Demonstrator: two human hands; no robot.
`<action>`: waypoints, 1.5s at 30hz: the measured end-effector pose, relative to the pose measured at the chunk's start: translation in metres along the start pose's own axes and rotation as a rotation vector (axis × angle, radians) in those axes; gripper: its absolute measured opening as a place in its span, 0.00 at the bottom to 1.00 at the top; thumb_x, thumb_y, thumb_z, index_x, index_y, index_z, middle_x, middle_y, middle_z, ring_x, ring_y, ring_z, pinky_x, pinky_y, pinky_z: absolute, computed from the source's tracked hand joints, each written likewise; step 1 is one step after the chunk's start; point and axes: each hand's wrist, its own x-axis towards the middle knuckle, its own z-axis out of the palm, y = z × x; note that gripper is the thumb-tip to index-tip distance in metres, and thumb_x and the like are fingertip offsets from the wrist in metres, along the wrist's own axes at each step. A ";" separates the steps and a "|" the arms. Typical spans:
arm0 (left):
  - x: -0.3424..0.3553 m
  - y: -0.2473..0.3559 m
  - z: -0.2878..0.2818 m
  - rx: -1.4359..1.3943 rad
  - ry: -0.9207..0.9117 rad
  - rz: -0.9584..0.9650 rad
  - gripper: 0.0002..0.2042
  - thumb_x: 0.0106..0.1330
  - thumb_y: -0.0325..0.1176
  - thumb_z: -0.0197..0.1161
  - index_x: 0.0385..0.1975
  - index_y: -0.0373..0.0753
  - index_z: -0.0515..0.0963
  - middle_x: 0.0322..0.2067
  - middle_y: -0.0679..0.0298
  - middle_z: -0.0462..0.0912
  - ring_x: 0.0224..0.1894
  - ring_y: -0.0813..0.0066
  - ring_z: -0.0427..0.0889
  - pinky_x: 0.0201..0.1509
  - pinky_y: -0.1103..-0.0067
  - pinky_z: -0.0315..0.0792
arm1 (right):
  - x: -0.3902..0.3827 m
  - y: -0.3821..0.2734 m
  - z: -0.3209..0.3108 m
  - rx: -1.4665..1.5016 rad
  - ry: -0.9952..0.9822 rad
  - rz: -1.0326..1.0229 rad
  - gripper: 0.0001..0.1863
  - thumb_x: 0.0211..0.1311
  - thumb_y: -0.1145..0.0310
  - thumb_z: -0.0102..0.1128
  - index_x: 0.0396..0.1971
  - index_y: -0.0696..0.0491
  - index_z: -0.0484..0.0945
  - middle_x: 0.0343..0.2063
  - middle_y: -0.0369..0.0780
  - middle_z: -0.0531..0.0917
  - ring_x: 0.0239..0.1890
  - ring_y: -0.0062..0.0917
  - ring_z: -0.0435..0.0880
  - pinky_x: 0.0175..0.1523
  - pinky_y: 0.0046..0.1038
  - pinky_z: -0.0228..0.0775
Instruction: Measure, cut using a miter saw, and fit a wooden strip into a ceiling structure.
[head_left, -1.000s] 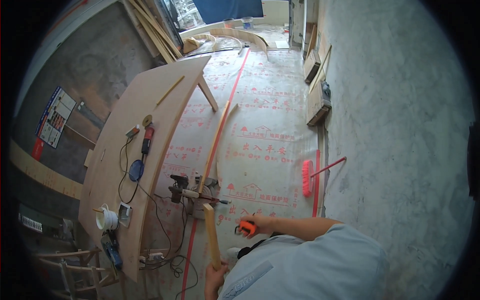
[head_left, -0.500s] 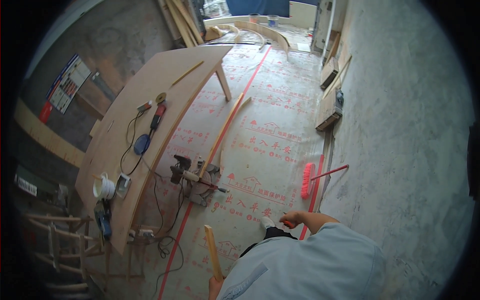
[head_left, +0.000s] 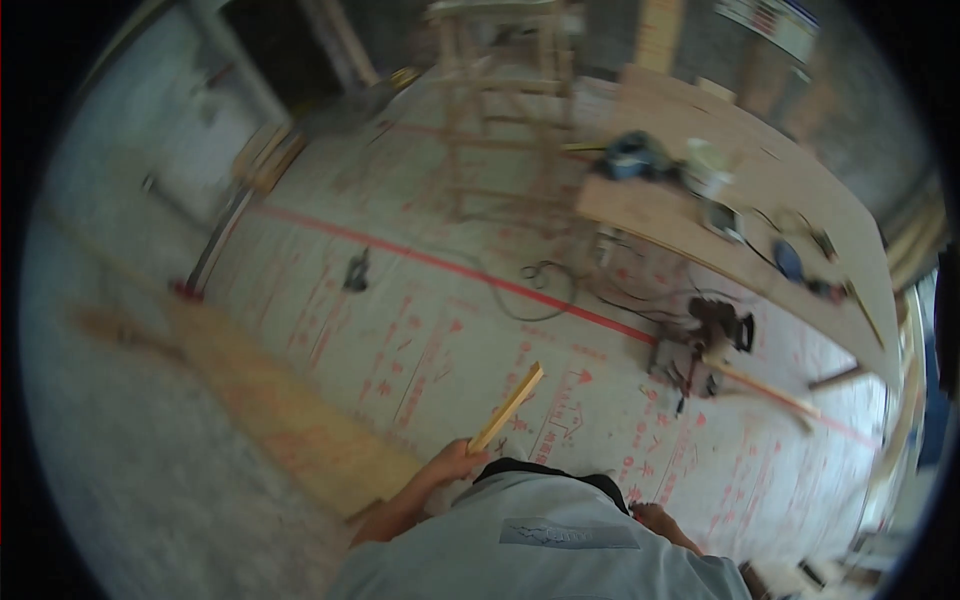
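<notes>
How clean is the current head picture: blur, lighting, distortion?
Head view: the long board at lower left is smeared by blur; head view: the wood strip in the left hand looks crisper; head view: floor brightest toward the right, fisheye corners black.

Wears a pale grey-blue shirt (head_left: pixel 440 555) at six o'clock, short-sleeved, marked between five and six with a darker rectangular panel (head_left: pixel 570 533) bearing thin dark linework. Shows black legwear (head_left: pixel 520 466) at twelve o'clock from the panel.
</notes>
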 end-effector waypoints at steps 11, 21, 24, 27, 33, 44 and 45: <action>0.062 0.094 -0.100 -0.104 -0.243 0.062 0.17 0.71 0.46 0.61 0.34 0.36 0.76 0.19 0.68 0.75 0.19 0.80 0.74 0.22 0.80 0.71 | 0.373 -0.187 -0.375 1.694 0.185 0.061 0.14 0.72 0.62 0.57 0.49 0.55 0.75 0.38 0.39 0.80 0.38 0.28 0.82 0.42 0.40 0.82; 0.113 0.170 -0.241 -0.221 -0.184 -0.134 0.19 0.74 0.51 0.55 0.36 0.38 0.77 0.20 0.70 0.74 0.20 0.81 0.73 0.25 0.80 0.69 | 0.596 -0.243 -0.495 1.719 -0.099 0.006 0.18 0.74 0.57 0.55 0.54 0.52 0.74 0.43 0.38 0.82 0.40 0.23 0.82 0.44 0.37 0.83; 0.123 0.162 -0.279 -0.357 -0.132 -0.087 0.20 0.74 0.52 0.54 0.35 0.38 0.77 0.19 0.70 0.73 0.19 0.82 0.72 0.24 0.80 0.66 | 0.651 -0.244 -0.523 1.697 -0.085 0.006 0.18 0.73 0.57 0.56 0.54 0.52 0.74 0.43 0.38 0.82 0.39 0.23 0.83 0.41 0.34 0.83; 0.150 0.146 -0.322 -0.411 -0.132 -0.012 0.20 0.74 0.51 0.55 0.32 0.38 0.77 0.17 0.71 0.72 0.18 0.83 0.69 0.22 0.80 0.62 | 0.701 -0.248 -0.552 1.636 -0.066 -0.014 0.20 0.73 0.53 0.55 0.53 0.53 0.75 0.42 0.38 0.82 0.40 0.24 0.83 0.40 0.34 0.82; 0.219 0.141 -0.450 -0.275 -0.155 -0.024 0.19 0.71 0.50 0.60 0.30 0.38 0.77 0.17 0.71 0.70 0.19 0.83 0.66 0.24 0.79 0.63 | 0.817 -0.292 -0.615 1.530 -0.195 0.148 0.18 0.74 0.54 0.52 0.47 0.54 0.76 0.39 0.41 0.82 0.36 0.25 0.84 0.35 0.31 0.81; 0.346 0.264 -0.699 -0.329 -0.217 0.157 0.10 0.66 0.37 0.69 0.34 0.37 0.78 0.23 0.72 0.75 0.24 0.83 0.72 0.27 0.82 0.67 | 0.979 -0.345 -0.834 1.005 0.249 0.077 0.09 0.72 0.65 0.56 0.42 0.55 0.76 0.30 0.39 0.83 0.25 0.21 0.81 0.26 0.24 0.73; 0.356 0.282 -0.713 -0.345 -0.137 0.238 0.10 0.65 0.33 0.69 0.36 0.36 0.77 0.23 0.71 0.75 0.24 0.83 0.73 0.27 0.82 0.68 | 0.981 -0.341 -0.867 1.161 0.376 0.012 0.09 0.71 0.67 0.57 0.44 0.55 0.75 0.31 0.39 0.83 0.27 0.22 0.82 0.29 0.24 0.74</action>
